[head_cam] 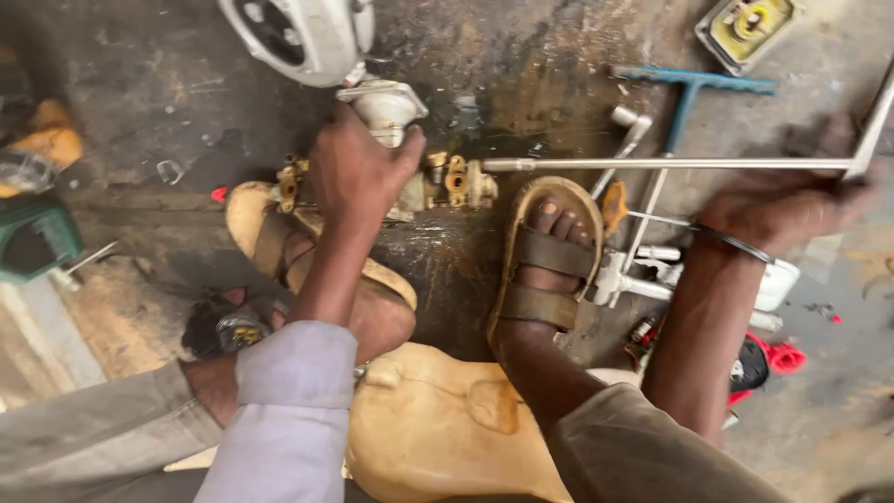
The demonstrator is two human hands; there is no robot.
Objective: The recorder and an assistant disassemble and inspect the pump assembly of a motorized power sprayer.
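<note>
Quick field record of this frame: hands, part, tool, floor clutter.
left hand: pressing down on the carburetor, gripping it from above
right hand: closed on the bent end of a long rod; blurred
rod: tip meets the carburetor's right side
feet: in sandals, either side of the carburetor
floor: stained concrete
clutter: blue T-wrench, white housing, red rag

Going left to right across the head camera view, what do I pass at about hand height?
Green case → left hand gripping the brass carburetor → long metal rod → right hand holding the rod's far end.
</note>
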